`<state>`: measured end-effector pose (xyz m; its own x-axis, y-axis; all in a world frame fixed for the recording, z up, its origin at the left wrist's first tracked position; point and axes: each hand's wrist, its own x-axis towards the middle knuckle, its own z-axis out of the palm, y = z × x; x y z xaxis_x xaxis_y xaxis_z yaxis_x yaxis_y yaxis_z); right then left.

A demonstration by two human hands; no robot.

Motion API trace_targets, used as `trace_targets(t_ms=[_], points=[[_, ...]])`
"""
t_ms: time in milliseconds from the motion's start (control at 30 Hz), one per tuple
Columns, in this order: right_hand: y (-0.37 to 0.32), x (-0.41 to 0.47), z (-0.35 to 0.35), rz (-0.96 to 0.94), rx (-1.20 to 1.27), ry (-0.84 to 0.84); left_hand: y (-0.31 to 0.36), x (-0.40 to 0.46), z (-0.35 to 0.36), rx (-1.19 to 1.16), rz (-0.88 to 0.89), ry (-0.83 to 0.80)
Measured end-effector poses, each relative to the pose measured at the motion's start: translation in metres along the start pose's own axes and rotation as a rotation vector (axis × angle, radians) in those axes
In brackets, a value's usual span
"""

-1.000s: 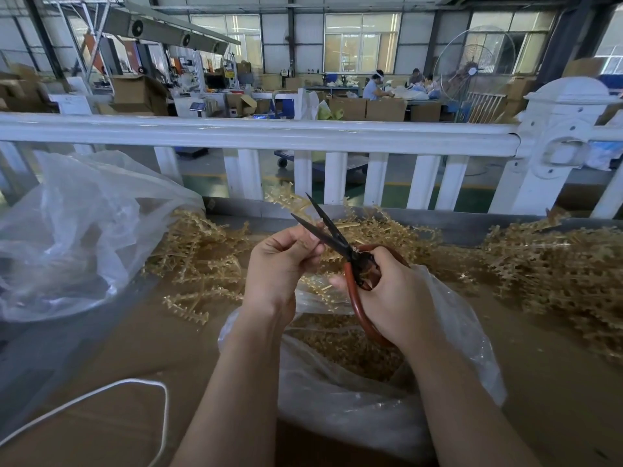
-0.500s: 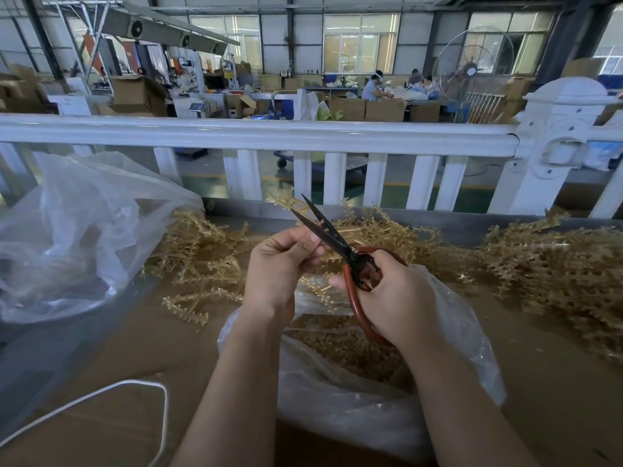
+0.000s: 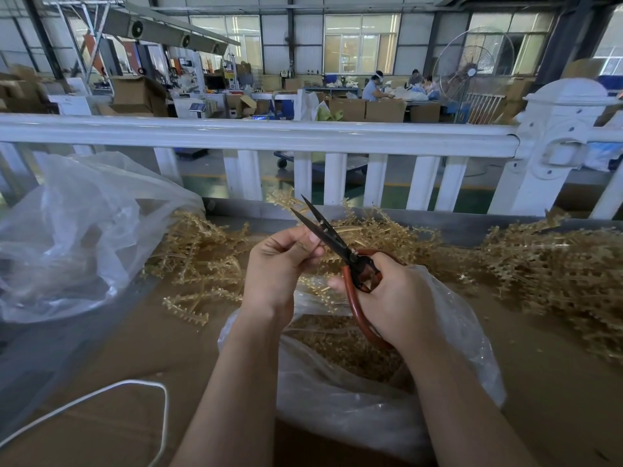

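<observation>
Factory floor stretches behind a white rail [image 3: 269,134] that fences off the bench [image 3: 101,348], which is covered in brown card. A crumpled bag [image 3: 77,230] slumps at far left. An open bag [image 3: 371,416] sits directly under both hands, likely so trimmings drop straight in; gold bits already fill it. Gold sprig piles [image 3: 556,264] lie along the back edge, within reach.

The right hand [image 3: 397,298] wraps the red loops of the scissors [image 3: 350,257], fingers curled through them. The blades stand parted in a narrow V, aimed up and left past the other hand's fingertips. The left hand [image 3: 276,264] pinches a sprig [image 3: 315,285] between thumb and curled fingers, holding it over the open bag near the blades. Whether the steel touches it, I cannot tell.
</observation>
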<state>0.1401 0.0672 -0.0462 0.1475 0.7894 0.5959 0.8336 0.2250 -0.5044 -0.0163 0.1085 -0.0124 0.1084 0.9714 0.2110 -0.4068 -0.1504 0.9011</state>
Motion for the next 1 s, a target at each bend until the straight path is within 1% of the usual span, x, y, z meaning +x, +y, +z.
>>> trace_targets(t_ms=[133, 267, 467, 600, 900, 1000], points=[[-0.0005, -0.0006, -0.0002, -0.034, -0.024, 0.05, -0.0003, 0.0, -0.0003, 0.032, 0.018, 0.015], [-0.001, -0.0003, -0.0008, -0.004, -0.017, 0.011, -0.0004, 0.0002, 0.0004, 0.078, 0.05, 0.028], [-0.0019, -0.0006, -0.0011, -0.014, -0.021, 0.02, -0.0017, 0.0009, -0.0005, 0.119, 0.085, 0.046], [-0.0005, -0.0001, 0.0004, 0.008, -0.016, -0.018, -0.0032, 0.0019, -0.0019, 0.112, 0.093, 0.046], [-0.0014, -0.0004, -0.0013, -0.012, -0.028, 0.029, -0.0038, 0.0021, -0.0021, 0.101, 0.089, 0.04], [-0.0014, -0.0005, -0.0009, -0.011, -0.029, 0.019, -0.0035, 0.0018, -0.0024, 0.085, 0.08, 0.038]])
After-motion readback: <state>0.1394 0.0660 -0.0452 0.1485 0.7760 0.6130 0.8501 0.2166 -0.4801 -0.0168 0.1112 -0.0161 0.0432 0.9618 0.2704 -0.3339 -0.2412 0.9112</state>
